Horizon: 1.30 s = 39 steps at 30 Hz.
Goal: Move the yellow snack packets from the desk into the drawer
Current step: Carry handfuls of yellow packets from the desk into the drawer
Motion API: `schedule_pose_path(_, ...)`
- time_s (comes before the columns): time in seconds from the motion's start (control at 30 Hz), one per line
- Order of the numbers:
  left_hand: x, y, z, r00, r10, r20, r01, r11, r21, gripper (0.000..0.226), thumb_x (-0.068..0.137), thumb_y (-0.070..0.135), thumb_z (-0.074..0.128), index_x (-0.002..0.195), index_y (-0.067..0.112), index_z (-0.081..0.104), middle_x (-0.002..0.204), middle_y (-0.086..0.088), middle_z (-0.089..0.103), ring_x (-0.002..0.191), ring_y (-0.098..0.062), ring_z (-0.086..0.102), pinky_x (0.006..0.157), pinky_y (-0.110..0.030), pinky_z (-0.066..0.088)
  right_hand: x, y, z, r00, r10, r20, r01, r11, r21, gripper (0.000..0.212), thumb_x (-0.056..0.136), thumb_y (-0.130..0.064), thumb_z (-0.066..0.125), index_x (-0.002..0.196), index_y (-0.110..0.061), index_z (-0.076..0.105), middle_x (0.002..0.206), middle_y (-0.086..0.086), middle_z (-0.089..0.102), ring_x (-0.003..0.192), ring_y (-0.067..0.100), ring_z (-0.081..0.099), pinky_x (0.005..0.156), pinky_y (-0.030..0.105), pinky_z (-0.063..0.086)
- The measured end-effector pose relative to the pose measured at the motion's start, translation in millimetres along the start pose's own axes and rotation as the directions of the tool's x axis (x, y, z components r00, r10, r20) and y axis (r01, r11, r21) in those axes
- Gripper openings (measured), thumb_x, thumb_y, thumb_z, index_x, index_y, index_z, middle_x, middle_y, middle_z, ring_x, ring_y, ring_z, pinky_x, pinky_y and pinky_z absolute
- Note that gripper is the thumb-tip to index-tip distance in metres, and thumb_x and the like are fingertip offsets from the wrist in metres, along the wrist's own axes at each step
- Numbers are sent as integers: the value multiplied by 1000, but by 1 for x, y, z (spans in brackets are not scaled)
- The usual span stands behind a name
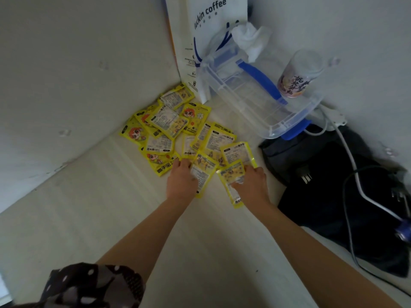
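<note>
Many packets [171, 127] lie in a loose heap on the desk [106, 207], pushed toward the corner where the two walls meet. Only the head view is given, and it shows no drawer, so I judge the task to be at or near its start: nothing can be seen put away, and the whole pile is left to move.

Both hands are at the near edge of the heap. The left hand [182, 180] lies palm down with fingers bent over the near packets; one packet [203, 174] pokes out from under it on its right side. Whether the fingers have closed round anything cannot be told, since the back of the hand hides them. The right hand [251, 181] has a packet [232, 182] pinched, thumb on its face and fingers behind, the packet tilted with its lower end toward the camera. More packets lie just beyond both hands, touching or overlapping the ones being handled, and the far ones reach the foot of a paper bag [206, 41].

To the right stand a clear box [262, 101] with blue clips, a cup [298, 74] and a dark bag [333, 185] crossed by cables.
</note>
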<state>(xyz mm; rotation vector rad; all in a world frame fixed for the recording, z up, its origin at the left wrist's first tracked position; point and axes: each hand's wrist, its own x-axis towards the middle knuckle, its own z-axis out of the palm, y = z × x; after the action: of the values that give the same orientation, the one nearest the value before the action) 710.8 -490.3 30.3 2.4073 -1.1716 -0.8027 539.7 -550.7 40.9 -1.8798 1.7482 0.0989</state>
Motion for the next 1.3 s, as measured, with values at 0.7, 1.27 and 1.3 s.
schedule_pose_path(0.7,49,59,1,998,44,-49,-49,991,-124,27,86,4,57,113,5,56,105,-16,60,95,-31,57,80,-44,50,33,7,-13,996,-59,-59,66,991,119,62,81,-21,73,129,-2,39,128,19,50,116,36,45,97,38,35)
schedule_pose_path(1.27,37,65,15,993,-118,28,122,968,-220,34,85,-2,53,118,3,53,127,-19,42,105,-33,48,87,-35,43,21,9,-6,999,-46,-19,48,982,182,59,84,-21,70,131,-4,40,126,16,33,101,29,52,82,24,41)
schedule_pose_path(1.3,36,65,15,992,-125,26,128,963,-238,30,85,-2,55,115,2,54,124,-19,46,104,-32,50,85,-35,43,20,10,-5,999,-40,-20,43,981,188,59,84,-20,70,132,-4,40,127,16,33,101,29,51,81,24,40)
